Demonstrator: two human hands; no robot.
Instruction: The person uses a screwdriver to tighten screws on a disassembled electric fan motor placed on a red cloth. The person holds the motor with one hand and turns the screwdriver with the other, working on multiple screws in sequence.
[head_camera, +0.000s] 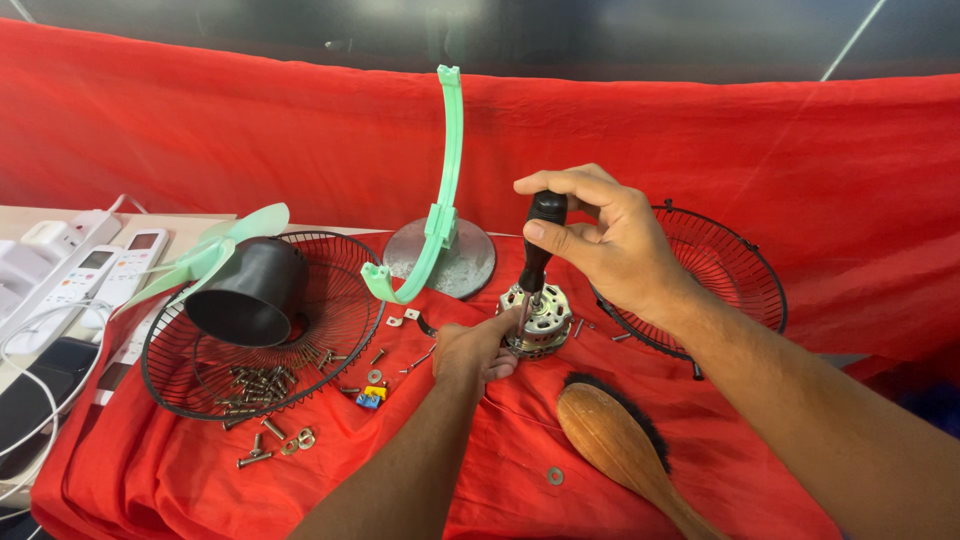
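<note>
At far left, remote controls (95, 270) run off the frame edge. A black cup (248, 292) hides part of the fan grille (330, 360). Your left hand (472, 350) pinches the motor (537, 320), fingertips hidden, seemingly steadying it. Your right hand (600, 240) wraps the upright screwdriver (540, 245), tip buried in the motor at centre.

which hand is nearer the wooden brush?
Left. The left hand steadies the fan motor just up-left of the wooden brush. The right hand sits higher, gripping the screwdriver handle above the motor.
</note>
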